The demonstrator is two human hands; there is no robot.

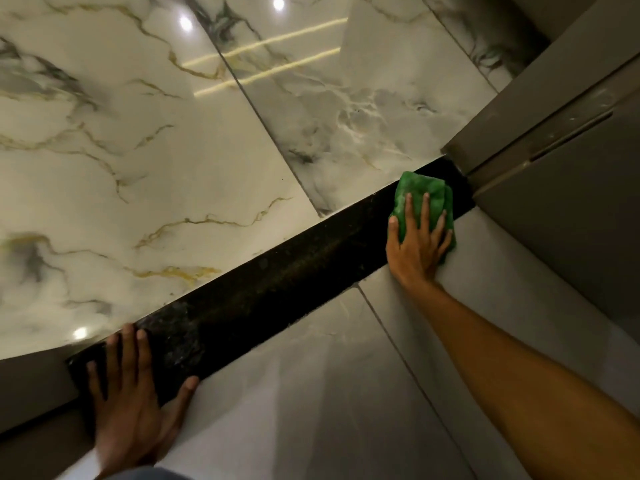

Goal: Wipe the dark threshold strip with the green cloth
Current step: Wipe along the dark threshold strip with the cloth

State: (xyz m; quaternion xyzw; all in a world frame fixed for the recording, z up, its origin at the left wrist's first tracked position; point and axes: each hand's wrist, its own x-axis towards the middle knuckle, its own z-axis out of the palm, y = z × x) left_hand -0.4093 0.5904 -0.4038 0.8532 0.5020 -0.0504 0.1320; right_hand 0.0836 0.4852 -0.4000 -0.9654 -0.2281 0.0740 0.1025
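Indoor doorway, likely home or apartment: glossy marble-look floor tiles (pixel 145 161) reflecting ceiling lights, dark threshold strip (pixel 277 282) between two floors, grey door frame (pixel 540 109) far right.

Dim warm light, ceiling-lamp glare on glossy marble floor (pixel 145 161), soft blur, wide-angle edge bending

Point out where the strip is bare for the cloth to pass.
The strip lies bare between the left hand and the right hand. It is crowded at its far end, where the cloth sits by the door frame.
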